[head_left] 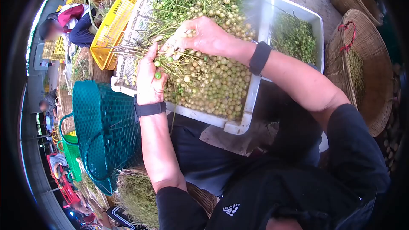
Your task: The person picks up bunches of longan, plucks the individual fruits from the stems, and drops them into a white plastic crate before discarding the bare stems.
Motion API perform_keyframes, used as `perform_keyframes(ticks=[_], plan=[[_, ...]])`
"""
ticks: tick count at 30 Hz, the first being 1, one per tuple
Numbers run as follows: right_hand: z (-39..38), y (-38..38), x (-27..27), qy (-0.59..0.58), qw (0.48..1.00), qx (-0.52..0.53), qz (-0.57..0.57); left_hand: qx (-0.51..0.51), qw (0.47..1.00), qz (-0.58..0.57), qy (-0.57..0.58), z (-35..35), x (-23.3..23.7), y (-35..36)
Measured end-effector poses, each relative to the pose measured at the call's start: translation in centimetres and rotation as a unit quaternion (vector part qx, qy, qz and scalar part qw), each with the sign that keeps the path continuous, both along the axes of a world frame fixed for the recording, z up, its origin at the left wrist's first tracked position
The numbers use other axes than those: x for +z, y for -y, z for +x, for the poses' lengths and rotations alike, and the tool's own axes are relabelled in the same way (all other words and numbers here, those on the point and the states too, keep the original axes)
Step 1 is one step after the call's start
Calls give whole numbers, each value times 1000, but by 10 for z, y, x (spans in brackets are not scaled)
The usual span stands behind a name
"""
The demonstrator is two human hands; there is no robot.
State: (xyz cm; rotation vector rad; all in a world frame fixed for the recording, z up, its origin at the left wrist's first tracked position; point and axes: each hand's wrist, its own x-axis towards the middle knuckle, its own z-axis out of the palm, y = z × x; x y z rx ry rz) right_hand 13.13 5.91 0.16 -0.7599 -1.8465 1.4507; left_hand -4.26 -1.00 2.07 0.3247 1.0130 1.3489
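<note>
Left hand stands upright, forearm rising from near, fist clamped round the stem bunch over the white tray of loose fruit. Right hand comes in from the right, palm down, fingers pinched on the same bunch.

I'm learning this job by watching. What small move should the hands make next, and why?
Probably draw the right hand along the bunch of stems, stripping fruits off. The left hand grips the bunch, small round fruits cling beside its thumb, and the white crate below holds a pile of loose fruits.
</note>
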Motion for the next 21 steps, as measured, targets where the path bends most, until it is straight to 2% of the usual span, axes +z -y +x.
perform_keyframes(ticks=[1, 3, 5, 7, 8, 10, 12, 14, 15, 19, 20, 21], plan=[[-9, -1, -10, -62, 995, -24, 79, -6, 1000, -2, -6, 0, 1, 1], [-16, -3, -21, -78, 992, -21, 92, -11, 1000, -5, -12, 0, 0, 0], [-15, -4, -21, -93, 990, -18, 105, 10, 995, 31, -99, 0, -7, -2], [-6, -5, -10, -115, 992, 37, -37, 12, 996, 19, -83, 3, -4, -2], [-1, -5, -4, -115, 992, 38, -37, 13, 998, 9, -67, 4, -2, -2], [7, -7, 3, -160, 945, 118, -259, 6, 999, 3, -49, 3, -1, -2], [8, -6, 8, -185, 928, 139, -293, -3, 1000, -3, -31, 3, 0, -1], [17, -5, 23, -263, 841, 164, -443, -22, 999, 43, 15, 7, 2, 1], [16, -2, 30, -234, 865, 109, -430, -23, 999, 44, 15, 7, 2, 2], [24, -12, 29, -232, 867, 154, -414, -42, 997, 71, 1, 8, 2, 4], [24, -14, 26, -127, 939, 127, -294, -42, 996, 84, -9, 8, 1, 4], [24, -15, 24, -18, 982, 96, -164, -42, 995, 85, -9, 9, 3, 4]])
